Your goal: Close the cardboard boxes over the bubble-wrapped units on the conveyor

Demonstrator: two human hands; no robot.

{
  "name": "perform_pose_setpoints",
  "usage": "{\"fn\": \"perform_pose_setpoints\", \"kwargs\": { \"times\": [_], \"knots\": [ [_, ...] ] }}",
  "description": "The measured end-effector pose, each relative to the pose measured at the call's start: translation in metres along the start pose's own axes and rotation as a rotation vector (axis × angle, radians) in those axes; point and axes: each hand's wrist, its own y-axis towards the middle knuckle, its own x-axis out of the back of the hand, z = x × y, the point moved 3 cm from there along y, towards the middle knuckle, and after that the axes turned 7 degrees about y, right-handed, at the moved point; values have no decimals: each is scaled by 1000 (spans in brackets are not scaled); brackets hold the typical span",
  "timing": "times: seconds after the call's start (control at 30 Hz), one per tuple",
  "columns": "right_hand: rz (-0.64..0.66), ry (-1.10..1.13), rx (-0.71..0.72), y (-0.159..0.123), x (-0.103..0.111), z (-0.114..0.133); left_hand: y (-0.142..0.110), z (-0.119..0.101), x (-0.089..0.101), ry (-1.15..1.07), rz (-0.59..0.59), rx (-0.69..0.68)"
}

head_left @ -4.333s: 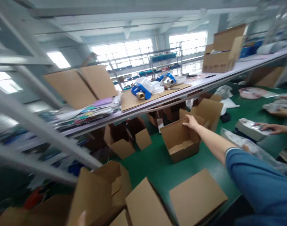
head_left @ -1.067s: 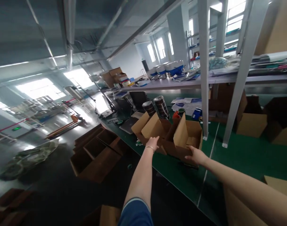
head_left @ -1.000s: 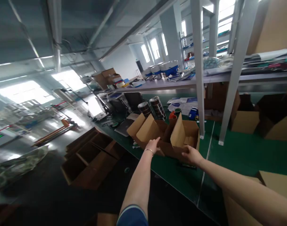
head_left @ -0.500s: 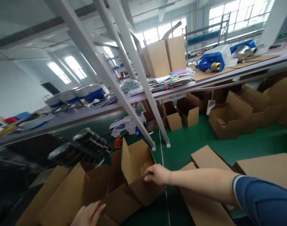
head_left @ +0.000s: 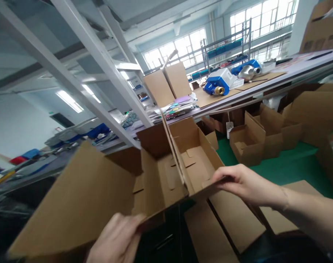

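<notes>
Several open cardboard boxes stand side by side, raised in front of me between my hands. My right hand point(head_left: 237, 182) pinches the near rim of the right-hand cardboard box point(head_left: 210, 153), thumb and fingers closed on its edge. At the lower left, my left hand point(head_left: 117, 237) is closed over the near edge of the left cardboard box point(head_left: 81, 197), slightly blurred. Between these two lies a middle cardboard box point(head_left: 152, 164), its folded bottom flaps showing inside. The boxes' upright walls press against one another.
Flattened cardboard point(head_left: 234, 219) lies below my right hand. More open boxes point(head_left: 245, 142) stand on the green floor point(head_left: 281, 160) under the workbench point(head_left: 254, 87). A blue meter-like device point(head_left: 218, 82) sits on the bench, and white metal posts point(head_left: 100, 65) rise at the left.
The boxes have come up from the floor and nearer to me. My right hand has moved right and upward with a box rim, and my left hand now grips an edge.
</notes>
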Motion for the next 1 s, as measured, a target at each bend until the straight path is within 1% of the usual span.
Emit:
{"fn": "perform_pose_setpoints", "kwargs": {
  "times": [0.07, 0.17, 0.23, 0.27, 0.33, 0.4, 0.47, 0.57, 0.63, 0.7, 0.77, 0.83, 1.0],
  "knots": [
    [-40, -13, -24, -3, 35, -27, 44, -39, -27, -54, 84, -91],
    [-105, 7, -73, 6, 79, -85, 100, -83, -82, -58, 145, -182],
    [-158, 46, -111, 15, 104, -122, 125, -102, -117, -50, 155, -236],
    [-167, 83, -128, 19, 114, -138, 133, -109, -132, -44, 160, -254],
    [-144, 189, -148, 24, 131, -159, 143, -121, -149, -23, 166, -259],
    [-107, 275, -149, 23, 142, -168, 146, -131, -153, -9, 171, -251],
    [-122, 311, -157, 16, 148, -171, 144, -140, -147, -15, 173, -248],
    [-171, 401, -221, -3, 149, -176, 139, -150, -137, -60, 177, -233],
    [-189, 483, -263, -15, 147, -182, 138, -151, -139, -86, 189, -225],
    [-219, 529, -277, -20, 147, -190, 141, -147, -148, -93, 197, -220],
    [-263, 541, -276, -16, 152, -200, 148, -140, -161, -85, 194, -209],
    [-276, 532, -263, -4, 159, -212, 158, -134, -174, -81, 190, -209],
    [-235, 399, -197, 36, 176, -246, 192, -123, -204, -87, 177, -230]
  ]
}}
